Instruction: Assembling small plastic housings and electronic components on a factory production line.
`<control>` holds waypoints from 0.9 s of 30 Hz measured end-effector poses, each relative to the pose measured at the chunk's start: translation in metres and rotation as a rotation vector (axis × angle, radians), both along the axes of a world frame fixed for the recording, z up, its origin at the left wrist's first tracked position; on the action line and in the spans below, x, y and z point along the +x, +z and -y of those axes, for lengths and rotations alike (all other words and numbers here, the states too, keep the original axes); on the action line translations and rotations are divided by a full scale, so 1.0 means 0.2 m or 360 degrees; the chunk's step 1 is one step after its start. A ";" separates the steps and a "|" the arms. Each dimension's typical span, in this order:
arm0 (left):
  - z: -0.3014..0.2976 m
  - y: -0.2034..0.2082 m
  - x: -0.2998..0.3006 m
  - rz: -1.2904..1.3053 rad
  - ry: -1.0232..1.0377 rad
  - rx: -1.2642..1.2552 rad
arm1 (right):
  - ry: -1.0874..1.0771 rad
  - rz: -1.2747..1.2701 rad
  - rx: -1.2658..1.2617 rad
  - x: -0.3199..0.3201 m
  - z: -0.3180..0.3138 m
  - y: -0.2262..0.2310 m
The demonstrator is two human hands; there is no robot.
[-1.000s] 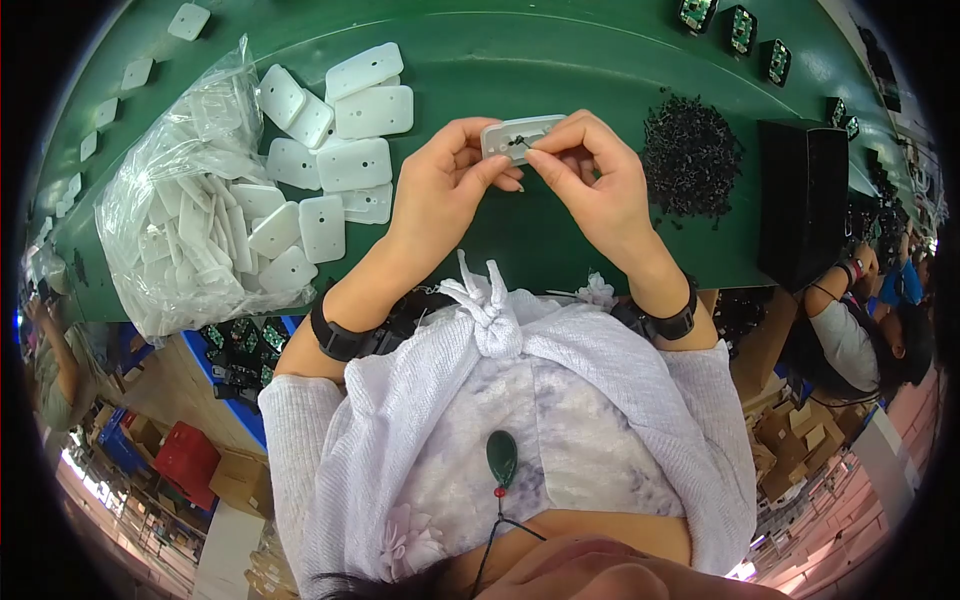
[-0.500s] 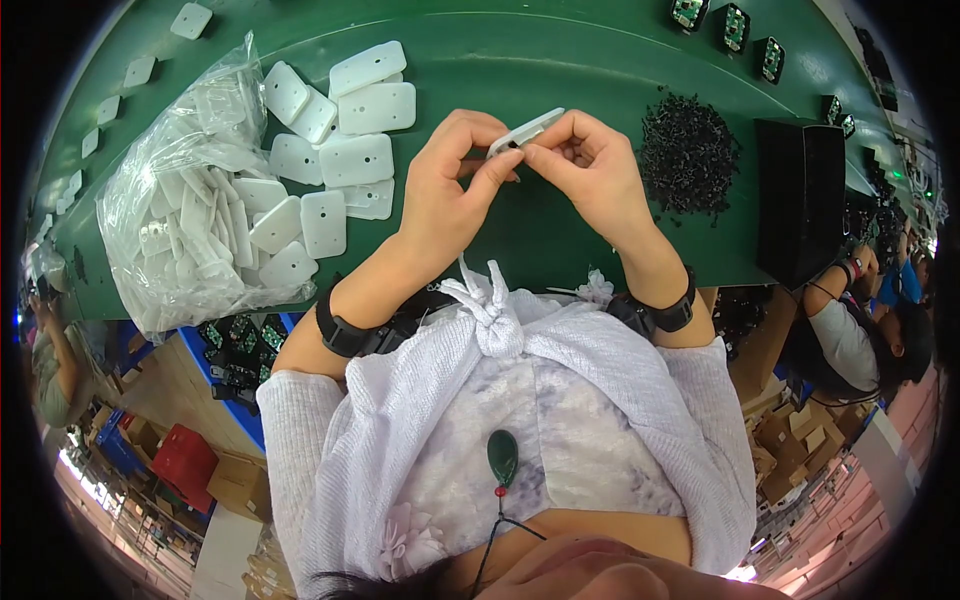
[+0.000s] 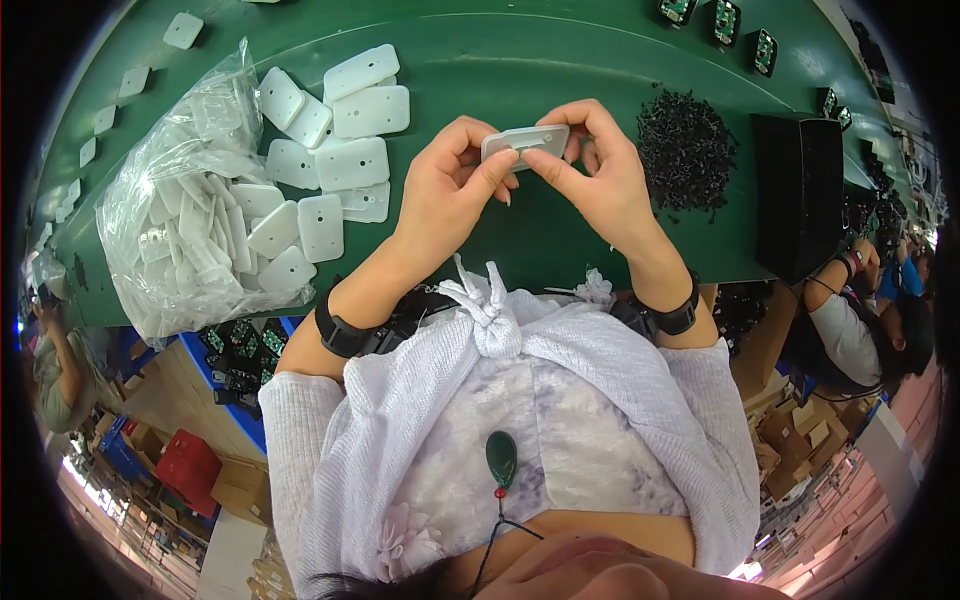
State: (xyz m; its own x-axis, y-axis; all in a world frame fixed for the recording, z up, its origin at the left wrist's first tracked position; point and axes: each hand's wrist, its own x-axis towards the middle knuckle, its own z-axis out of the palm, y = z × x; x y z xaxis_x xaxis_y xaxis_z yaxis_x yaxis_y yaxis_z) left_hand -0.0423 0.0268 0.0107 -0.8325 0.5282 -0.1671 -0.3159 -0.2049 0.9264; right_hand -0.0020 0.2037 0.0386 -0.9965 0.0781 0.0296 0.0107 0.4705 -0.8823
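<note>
Between my two hands, above the green table, is one white plastic cover plate (image 3: 545, 138) with rounded corners. My left hand (image 3: 455, 180) pinches its left end, the thumb pressed on the near face. At the other end my right hand (image 3: 595, 170) grips it, with its thumb close to the left thumb. Whether a small part sits under the thumbs is hidden. To the right of my right hand lies a heap of small black parts (image 3: 687, 150). Several loose white plates (image 3: 355, 163) lie overlapping to the left of my left hand.
A clear plastic bag (image 3: 150, 200) full of white plates lies at the left. A black box (image 3: 798, 195) stands right of the heap. Black housings with green circuit boards (image 3: 726, 22) line the far right. Another person (image 3: 850, 340) sits at the right.
The plate between my hands has turned from edge-on and slanted to nearly level, showing more of its near face. Both hands keep hold of it.
</note>
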 end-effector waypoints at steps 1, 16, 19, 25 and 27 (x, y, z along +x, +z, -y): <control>0.00 0.00 0.00 -0.0041 0.0029 -0.0002 | -0.0014 0.0092 -0.0096 0.00 0.01 0.00; 0.03 0.01 -0.01 -0.0091 -0.0173 -0.0233 | 0.0236 0.0574 -0.0747 -0.02 -0.05 -0.02; 0.04 0.00 -0.02 -0.0071 -0.0261 -0.0280 | 0.0289 0.0635 -0.0674 -0.03 -0.06 -0.03; 0.05 0.03 -0.02 -0.0034 -0.0343 -0.0259 | 0.0295 0.0655 -0.0865 -0.02 -0.07 -0.04; 0.05 0.05 -0.04 -0.0052 -0.0357 -0.0216 | 0.0251 0.0647 -0.0892 -0.02 -0.08 -0.03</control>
